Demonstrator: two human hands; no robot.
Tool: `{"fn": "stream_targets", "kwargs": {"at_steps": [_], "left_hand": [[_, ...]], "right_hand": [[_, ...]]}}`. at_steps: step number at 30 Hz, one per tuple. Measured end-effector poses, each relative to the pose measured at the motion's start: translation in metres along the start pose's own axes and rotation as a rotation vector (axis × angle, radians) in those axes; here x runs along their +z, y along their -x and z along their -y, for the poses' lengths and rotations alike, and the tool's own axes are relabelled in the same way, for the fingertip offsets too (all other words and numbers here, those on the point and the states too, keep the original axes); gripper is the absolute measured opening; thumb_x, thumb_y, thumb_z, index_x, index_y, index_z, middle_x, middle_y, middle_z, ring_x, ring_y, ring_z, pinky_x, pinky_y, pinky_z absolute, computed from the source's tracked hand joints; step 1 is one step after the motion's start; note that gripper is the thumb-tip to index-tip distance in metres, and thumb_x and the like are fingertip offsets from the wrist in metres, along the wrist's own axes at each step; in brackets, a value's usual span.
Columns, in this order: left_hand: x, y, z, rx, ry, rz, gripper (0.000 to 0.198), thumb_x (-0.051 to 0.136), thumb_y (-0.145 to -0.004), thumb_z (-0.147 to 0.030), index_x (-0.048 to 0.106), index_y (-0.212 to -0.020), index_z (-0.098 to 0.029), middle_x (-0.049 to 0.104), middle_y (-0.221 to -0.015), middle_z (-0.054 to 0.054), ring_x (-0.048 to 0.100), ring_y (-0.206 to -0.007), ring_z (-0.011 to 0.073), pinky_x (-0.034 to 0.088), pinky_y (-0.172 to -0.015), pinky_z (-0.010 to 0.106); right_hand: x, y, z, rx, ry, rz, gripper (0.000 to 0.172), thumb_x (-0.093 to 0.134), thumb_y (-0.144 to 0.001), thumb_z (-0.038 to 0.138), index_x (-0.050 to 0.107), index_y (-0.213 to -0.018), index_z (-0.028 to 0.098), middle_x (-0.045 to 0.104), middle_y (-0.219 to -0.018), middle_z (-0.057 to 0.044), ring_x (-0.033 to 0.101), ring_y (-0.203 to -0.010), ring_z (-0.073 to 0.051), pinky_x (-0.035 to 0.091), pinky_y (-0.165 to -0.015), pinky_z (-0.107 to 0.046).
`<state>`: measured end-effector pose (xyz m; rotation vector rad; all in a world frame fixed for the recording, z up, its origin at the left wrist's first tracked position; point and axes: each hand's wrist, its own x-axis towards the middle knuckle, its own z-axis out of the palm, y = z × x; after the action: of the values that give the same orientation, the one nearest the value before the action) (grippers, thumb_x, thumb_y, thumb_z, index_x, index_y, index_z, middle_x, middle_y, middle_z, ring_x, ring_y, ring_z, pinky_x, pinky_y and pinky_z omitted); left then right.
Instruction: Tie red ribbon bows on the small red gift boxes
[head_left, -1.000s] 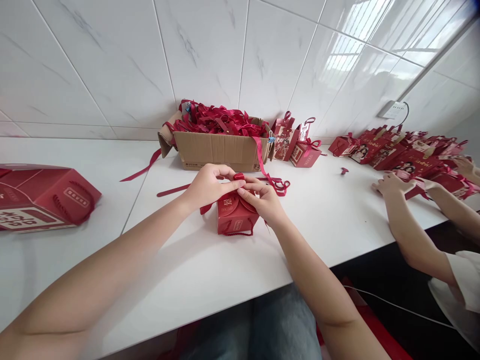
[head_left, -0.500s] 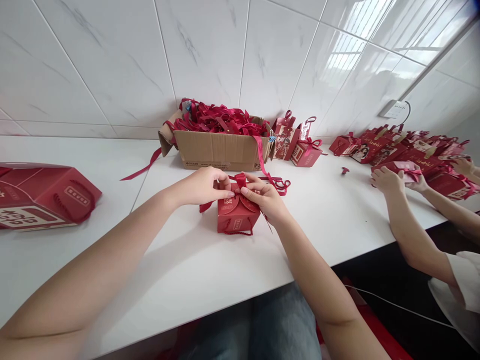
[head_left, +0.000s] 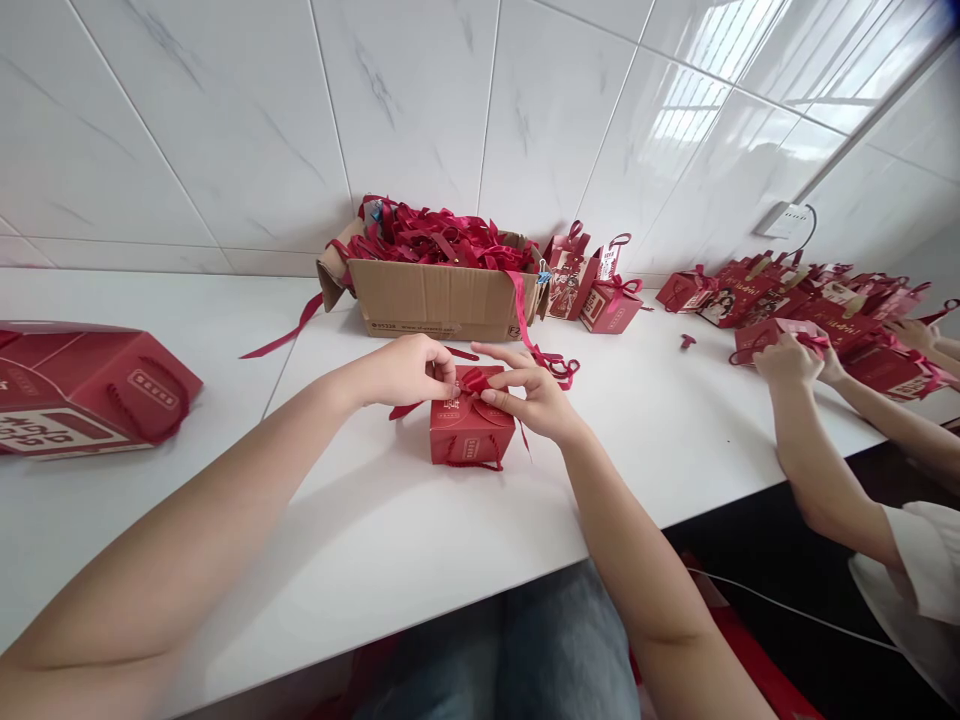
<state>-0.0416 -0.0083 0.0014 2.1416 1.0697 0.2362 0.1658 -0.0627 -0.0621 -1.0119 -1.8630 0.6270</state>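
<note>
A small red gift box stands upright on the white table in front of me, with a twisted red cord handle hanging down its near side. On its top lies a red ribbon bow. My left hand pinches the bow's left side between thumb and fingers. My right hand pinches the bow's right side with thumb and index finger, the other fingers spread. Loose ribbon tails stick out to the left and right of the box.
A cardboard box heaped with red ribbons stands against the tiled wall. To the left lies a larger red box. Several red gift boxes crowd the right, where a co-worker's hands hold one. A small ribbon scrap lies nearer.
The ribbon loop that stood up between my fingers now lies lower and flatter as a bow. My right fingers have spread a little. The co-worker's hands and box have shifted slightly.
</note>
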Motion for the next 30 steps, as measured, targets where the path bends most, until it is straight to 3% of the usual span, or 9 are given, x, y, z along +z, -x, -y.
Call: {"fn": "stream_targets", "kwargs": {"at_steps": [4,7,11,14,22,26,30], "left_hand": [[0.002,-0.002,0.004,0.000,0.003,0.008,0.013,0.064,-0.065,-0.032,0.061,-0.064,-0.020,0.061,-0.065,0.001,0.049,-0.049,0.0114,0.036,-0.043,0.023],[0.003,-0.003,0.005,-0.003,-0.013,0.013,0.011,0.062,-0.065,-0.032,0.061,-0.065,-0.021,0.061,-0.065,0.001,0.048,-0.048,0.0112,0.036,-0.042,0.024],[0.006,-0.002,0.004,0.009,-0.020,-0.001,0.011,0.062,-0.065,-0.032,0.060,-0.065,-0.021,0.060,-0.066,0.001,0.046,-0.046,0.0110,0.034,-0.039,0.024],[0.007,-0.002,0.003,0.005,-0.044,-0.007,0.014,0.062,-0.066,-0.034,0.059,-0.066,-0.021,0.060,-0.069,0.002,0.049,-0.048,0.0130,0.035,-0.040,0.026],[0.006,0.012,-0.006,0.167,-0.346,-0.074,0.021,0.047,-0.083,-0.038,0.052,-0.072,-0.021,0.061,-0.086,0.005,0.058,-0.071,0.0188,0.042,-0.058,0.029],[0.004,0.020,-0.011,0.112,-0.377,-0.105,0.021,0.045,-0.086,-0.039,0.049,-0.073,-0.022,0.062,-0.078,0.003,0.056,-0.064,0.0183,0.038,-0.054,0.029],[0.000,0.032,-0.013,0.024,-0.279,-0.123,0.015,0.048,-0.085,-0.040,0.049,-0.088,-0.025,0.063,-0.073,-0.001,0.053,-0.054,0.0158,0.034,-0.047,0.027]], "right_hand": [[0.002,0.001,-0.002,-0.082,0.055,0.015,0.020,0.063,-0.085,0.041,0.077,-0.084,0.027,0.075,-0.105,-0.002,0.062,-0.092,-0.022,0.043,-0.088,-0.043],[0.000,0.001,-0.001,-0.090,-0.007,0.092,0.020,0.064,-0.085,0.042,0.077,-0.087,0.027,0.077,-0.096,-0.002,0.065,-0.080,-0.019,0.043,-0.081,-0.040],[-0.001,0.001,0.001,-0.032,-0.068,0.106,0.021,0.065,-0.083,0.044,0.078,-0.089,0.029,0.078,-0.091,-0.001,0.064,-0.077,-0.018,0.043,-0.079,-0.038],[0.002,0.001,0.004,0.096,-0.126,0.057,0.024,0.067,-0.080,0.047,0.078,-0.088,0.029,0.077,-0.085,-0.002,0.060,-0.075,-0.018,0.046,-0.074,-0.036],[0.014,-0.002,0.019,0.360,-0.467,-0.072,0.026,0.071,-0.075,0.040,0.075,-0.091,0.021,0.073,-0.081,-0.002,0.067,-0.080,-0.016,0.053,-0.079,-0.033],[0.019,-0.004,0.029,0.444,-0.458,-0.163,0.018,0.069,-0.074,0.034,0.073,-0.082,0.018,0.072,-0.075,-0.002,0.066,-0.075,-0.016,0.053,-0.075,-0.031],[0.025,-0.005,0.034,0.495,-0.383,-0.245,0.017,0.067,-0.075,0.030,0.075,-0.083,0.018,0.072,-0.072,-0.003,0.066,-0.071,-0.016,0.052,-0.070,-0.030]]}}
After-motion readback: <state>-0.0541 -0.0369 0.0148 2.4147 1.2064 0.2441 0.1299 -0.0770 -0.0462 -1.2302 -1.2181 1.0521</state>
